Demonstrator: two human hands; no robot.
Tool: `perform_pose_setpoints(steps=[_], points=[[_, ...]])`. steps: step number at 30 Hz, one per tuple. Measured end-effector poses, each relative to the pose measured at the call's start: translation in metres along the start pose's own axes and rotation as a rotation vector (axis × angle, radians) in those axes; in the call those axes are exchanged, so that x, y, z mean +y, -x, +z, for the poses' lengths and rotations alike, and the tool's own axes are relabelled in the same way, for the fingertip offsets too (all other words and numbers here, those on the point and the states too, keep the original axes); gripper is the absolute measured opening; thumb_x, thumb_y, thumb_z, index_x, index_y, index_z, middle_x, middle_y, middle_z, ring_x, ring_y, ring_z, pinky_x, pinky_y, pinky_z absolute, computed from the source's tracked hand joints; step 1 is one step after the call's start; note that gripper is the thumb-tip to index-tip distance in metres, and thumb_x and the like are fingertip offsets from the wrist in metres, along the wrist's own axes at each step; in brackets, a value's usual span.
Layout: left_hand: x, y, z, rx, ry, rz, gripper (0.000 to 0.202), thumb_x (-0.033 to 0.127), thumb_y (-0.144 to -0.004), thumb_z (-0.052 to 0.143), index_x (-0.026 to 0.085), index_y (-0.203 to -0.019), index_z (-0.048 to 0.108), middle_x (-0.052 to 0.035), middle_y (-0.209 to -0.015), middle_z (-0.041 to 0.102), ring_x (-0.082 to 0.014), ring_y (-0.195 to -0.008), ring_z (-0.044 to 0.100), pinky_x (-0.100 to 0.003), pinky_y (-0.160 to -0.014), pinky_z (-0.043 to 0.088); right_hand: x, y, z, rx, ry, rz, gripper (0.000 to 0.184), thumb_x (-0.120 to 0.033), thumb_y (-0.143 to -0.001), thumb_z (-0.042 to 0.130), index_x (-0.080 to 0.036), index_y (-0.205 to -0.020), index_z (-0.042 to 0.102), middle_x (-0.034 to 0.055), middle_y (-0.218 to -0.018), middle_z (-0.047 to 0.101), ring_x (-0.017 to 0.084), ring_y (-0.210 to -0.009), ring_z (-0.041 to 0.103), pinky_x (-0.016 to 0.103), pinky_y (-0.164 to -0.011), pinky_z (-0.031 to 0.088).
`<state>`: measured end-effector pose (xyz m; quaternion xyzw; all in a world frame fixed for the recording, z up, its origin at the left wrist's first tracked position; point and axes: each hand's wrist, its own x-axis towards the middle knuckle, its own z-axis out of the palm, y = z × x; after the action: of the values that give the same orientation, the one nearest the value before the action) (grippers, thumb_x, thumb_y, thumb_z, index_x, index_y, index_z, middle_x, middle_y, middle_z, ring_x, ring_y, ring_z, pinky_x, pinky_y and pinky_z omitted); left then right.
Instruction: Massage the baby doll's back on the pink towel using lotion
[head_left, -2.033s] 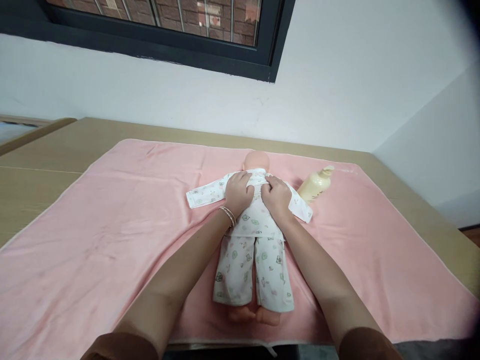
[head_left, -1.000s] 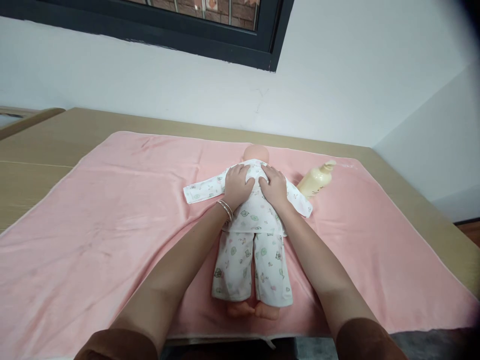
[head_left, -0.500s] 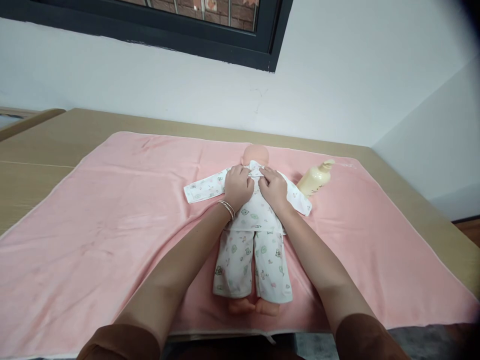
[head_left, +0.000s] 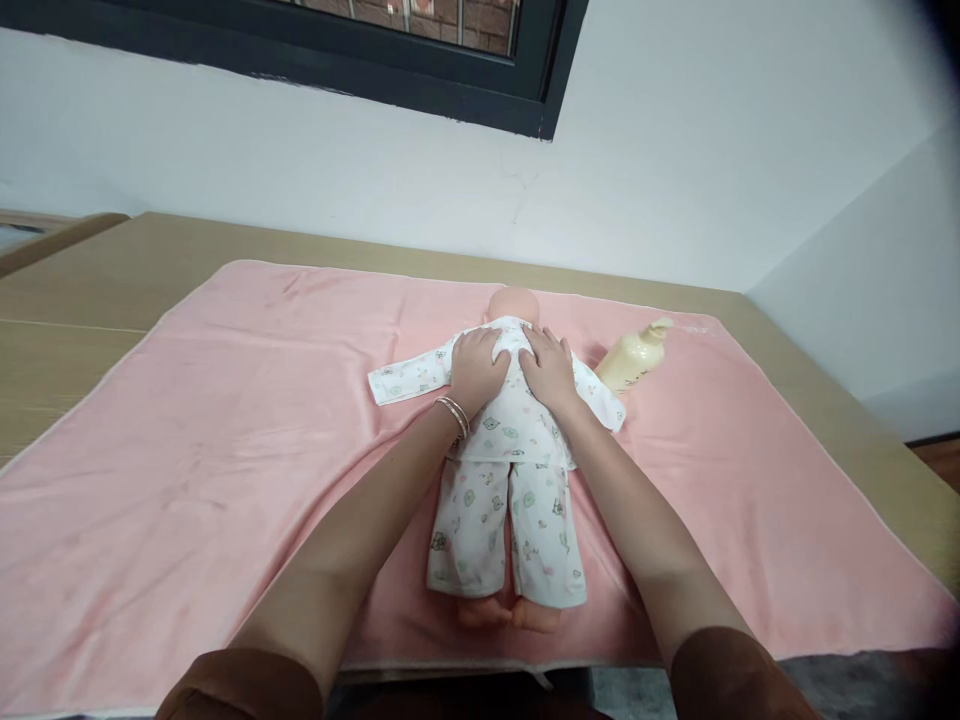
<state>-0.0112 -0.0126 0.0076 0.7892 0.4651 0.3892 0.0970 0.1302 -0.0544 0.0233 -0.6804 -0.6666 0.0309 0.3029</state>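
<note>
Left grip [head_left: 478, 366] flat on the upper torso of a baby doll [head_left: 513, 303], thumb apart from the fingers, not clamped on anything; right grip [head_left: 550, 370] laid the same way just beside it, a narrow strip of white printed shirt [head_left: 516, 425] between the two. Thin bangles [head_left: 454, 416] on left wrist; brown sleeves [head_left: 246, 684] up both forearms. Doll lies stretched out between the forearms, head away from the person, feet [head_left: 534, 615] nearest. Shirt sleeves spread to both sides; matching printed trousers [head_left: 466, 535] below, legs slightly apart. Cream pump bottle [head_left: 631, 360] just beyond the doll's right-hand sleeve in view, tilted-looking, can't tell if standing or lying. Doll and bottle both on a pink blanket [head_left: 217, 440], creased left of the doll, spread over a light wood surface [head_left: 94, 275]. Behind: white wall [head_left: 420, 180], dark window frame [head_left: 420, 80] at top, bars and brick visible through the glass.
</note>
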Motion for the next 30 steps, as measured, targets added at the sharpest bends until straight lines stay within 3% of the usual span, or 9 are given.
perform_pose_setpoints(steps=[7, 13, 17, 20, 25, 30], points=[[0.006, 0.008, -0.006, 0.15, -0.021, -0.017, 0.02, 0.019, -0.082, 0.054, 0.017, -0.097, 0.068, -0.0097, -0.099, 0.07, -0.0274, -0.101, 0.06, -0.042, -0.094, 0.046, -0.002, 0.01, 0.005, 0.208, -0.121, -0.05, 0.034, -0.018, -0.089, 0.049, -0.024, -0.111, 0.073, 0.006, -0.126, 0.067, 0.022, -0.132, 0.053, 0.05, -0.118, 0.027], [0.003, 0.003, -0.002, 0.113, 0.026, -0.11, 0.03, 0.021, -0.082, 0.055, 0.016, -0.109, 0.066, -0.0117, -0.112, 0.068, -0.0289, -0.111, 0.059, -0.044, -0.101, 0.045, 0.001, 0.007, 0.008, 0.188, -0.131, 0.043, 0.039, -0.025, -0.09, 0.05, -0.02, -0.124, 0.068, 0.0093, -0.137, 0.059, 0.025, -0.138, 0.046, 0.052, -0.119, 0.024], [-0.001, -0.001, 0.0, 0.034, 0.061, -0.062, 0.04, 0.019, -0.084, 0.051, 0.016, -0.121, 0.064, -0.0105, -0.13, 0.065, -0.0296, -0.127, 0.054, -0.048, -0.113, 0.038, 0.003, 0.001, 0.006, 0.099, -0.062, 0.059, 0.049, -0.027, -0.089, 0.052, -0.019, -0.138, 0.057, 0.0112, -0.148, 0.047, 0.031, -0.144, 0.035, 0.059, -0.118, 0.021], [-0.002, -0.001, 0.0, 0.059, 0.12, -0.02, 0.034, 0.019, -0.084, 0.051, 0.018, -0.112, 0.071, -0.0077, -0.124, 0.07, -0.026, -0.122, 0.06, -0.046, -0.111, 0.042, 0.002, 0.002, 0.004, 0.107, -0.104, 0.002, 0.041, -0.023, -0.09, 0.05, -0.023, -0.128, 0.064, 0.0072, -0.14, 0.056, 0.027, -0.139, 0.044, 0.058, -0.119, 0.018], [-0.006, 0.004, 0.002, 0.178, 0.189, 0.0, 0.027, 0.017, -0.083, 0.053, 0.023, -0.096, 0.077, -0.003, -0.11, 0.076, -0.0212, -0.109, 0.068, -0.043, -0.105, 0.049, -0.003, 0.012, 0.005, 0.289, -0.142, -0.075, 0.029, -0.019, -0.086, 0.051, -0.023, -0.101, 0.075, 0.0049, -0.118, 0.071, 0.02, -0.119, 0.063, 0.049, -0.12, 0.023], [-0.005, 0.007, 0.002, 0.203, 0.226, -0.026, 0.029, 0.017, -0.085, 0.053, 0.023, -0.099, 0.077, -0.0033, -0.111, 0.076, -0.0207, -0.111, 0.067, -0.041, -0.106, 0.049, -0.002, 0.012, 0.008, 0.296, -0.189, 0.0, 0.028, -0.024, -0.087, 0.053, -0.021, -0.105, 0.074, 0.0072, -0.12, 0.07, 0.022, -0.122, 0.061, 0.048, -0.117, 0.028]])
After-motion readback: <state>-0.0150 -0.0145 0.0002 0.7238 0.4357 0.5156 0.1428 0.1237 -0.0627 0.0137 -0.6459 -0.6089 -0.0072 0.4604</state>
